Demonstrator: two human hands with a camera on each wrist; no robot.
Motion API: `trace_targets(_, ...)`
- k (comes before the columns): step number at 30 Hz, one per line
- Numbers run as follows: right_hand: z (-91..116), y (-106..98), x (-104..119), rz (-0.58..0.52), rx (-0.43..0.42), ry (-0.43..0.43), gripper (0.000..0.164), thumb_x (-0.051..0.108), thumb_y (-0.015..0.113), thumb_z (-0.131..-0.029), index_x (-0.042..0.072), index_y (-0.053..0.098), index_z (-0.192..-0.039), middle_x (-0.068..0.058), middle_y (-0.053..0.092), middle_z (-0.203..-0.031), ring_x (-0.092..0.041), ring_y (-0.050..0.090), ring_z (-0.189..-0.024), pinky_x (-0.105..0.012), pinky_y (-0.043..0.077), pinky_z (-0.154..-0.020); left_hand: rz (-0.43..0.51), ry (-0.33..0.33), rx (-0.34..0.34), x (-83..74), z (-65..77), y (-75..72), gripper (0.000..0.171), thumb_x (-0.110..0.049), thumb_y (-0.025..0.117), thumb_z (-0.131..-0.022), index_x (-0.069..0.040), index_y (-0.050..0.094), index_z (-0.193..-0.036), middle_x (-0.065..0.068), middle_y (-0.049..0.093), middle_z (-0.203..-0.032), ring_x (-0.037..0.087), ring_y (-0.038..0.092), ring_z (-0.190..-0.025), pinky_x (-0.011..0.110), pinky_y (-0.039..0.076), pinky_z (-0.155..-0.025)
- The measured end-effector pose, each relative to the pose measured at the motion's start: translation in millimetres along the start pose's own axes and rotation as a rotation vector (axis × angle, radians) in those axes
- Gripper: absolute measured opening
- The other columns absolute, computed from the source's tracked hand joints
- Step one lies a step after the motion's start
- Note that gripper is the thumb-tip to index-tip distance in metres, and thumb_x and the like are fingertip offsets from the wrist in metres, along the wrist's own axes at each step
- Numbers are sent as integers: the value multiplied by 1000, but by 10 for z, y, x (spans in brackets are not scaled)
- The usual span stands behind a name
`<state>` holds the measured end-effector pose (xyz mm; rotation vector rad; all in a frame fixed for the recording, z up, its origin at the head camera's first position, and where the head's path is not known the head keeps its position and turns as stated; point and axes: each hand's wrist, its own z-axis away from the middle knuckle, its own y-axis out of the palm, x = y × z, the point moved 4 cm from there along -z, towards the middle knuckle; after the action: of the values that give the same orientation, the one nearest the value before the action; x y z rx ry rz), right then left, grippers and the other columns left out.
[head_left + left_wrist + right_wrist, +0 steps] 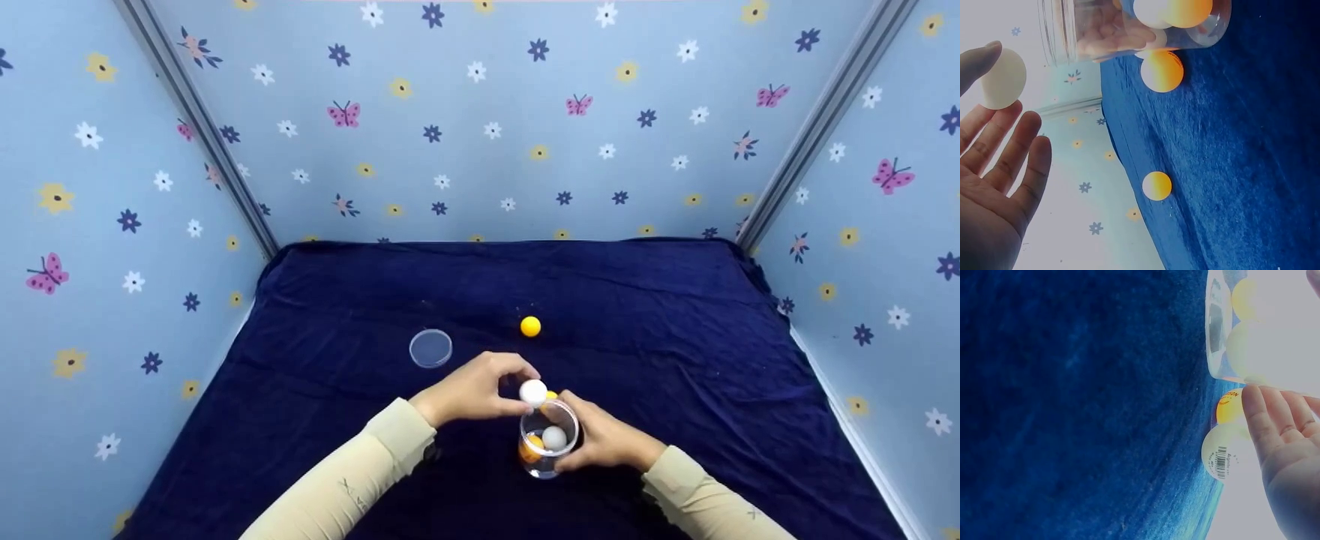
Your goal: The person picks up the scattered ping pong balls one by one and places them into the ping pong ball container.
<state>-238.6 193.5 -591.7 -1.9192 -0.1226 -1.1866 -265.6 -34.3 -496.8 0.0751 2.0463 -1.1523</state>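
In the left wrist view the jar [1129, 28] is cut off by the top edge, so we cannot count the balls inside it, and the left hand [994, 185] runs off the left and bottom edges. In the right wrist view the jar's far side washes out into glare, the right hand [1286, 450] is cut by the right and bottom edges, and the print on the white ball [1224, 453] is too small for us to read. From the head view, the orange ball [551, 394] behind the jar rim shows only as a sliver past the white ball [533, 391] and the left hand [472, 390].
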Motion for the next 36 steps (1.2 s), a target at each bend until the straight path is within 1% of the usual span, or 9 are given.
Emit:
trace_targets(7,4,3,2,0,1,20,76,29,102,-71,4,56,-126,-14,73,-122,-26,70,-108,-33,56,-97,12,31,24,-46,8,65,36,-20,91,-88,-6,77,-118,6,80,-109,23,74,-100,41,65,-89)
trace_targets(11,4,5,17,-2,2,27,74,28,102,-71,8,56,-126,-10,73,-123,-27,71,-108,-35,57,-98,30,52,38,-51,11,105,37,-19,91,-87,-6,77,-118,7,80,-109,29,74,-99,44,65,-87)
trace_targets(14,6,8,22,-12,0,26,74,27,103,-71,12,56,-126,-6,73,-123,-29,72,-108,-36,58,-98,33,69,51,-58,17,129,37,-18,91,-87,-5,76,-119,8,80,-109,32,75,-99,43,64,-86)
trace_targets(16,8,9,23,-16,-4,24,74,26,103,-70,13,56,-126,-5,72,-123,-30,72,-108,-37,59,-98,31,76,60,-59,21,146,37,-19,91,-88,-5,76,-120,8,80,-111,31,75,-100,41,64,-88)
trace_targets(23,8,11,14,-8,0,14,75,26,102,-71,12,55,-128,-6,72,-124,-30,72,-108,-39,59,-97,22,69,91,-44,23,199,36,-16,90,-87,-6,76,-119,6,80,-113,27,76,-103,38,63,-94)
trace_targets(30,14,11,5,1,-6,10,75,28,102,-71,12,55,-128,-5,71,-124,-27,71,-108,-40,59,-97,-8,61,127,-38,22,229,34,-16,89,-88,-7,76,-118,3,80,-113,11,72,-104,33,61,-98)
trace_targets(36,12,1,25,24,-14,-8,77,28,103,-70,13,55,-129,-4,72,-125,-17,68,-111,-40,59,-99,-21,65,157,-28,20,259,32,-15,87,-90,-8,77,-119,4,80,-115,12,72,-108,34,61,-101)
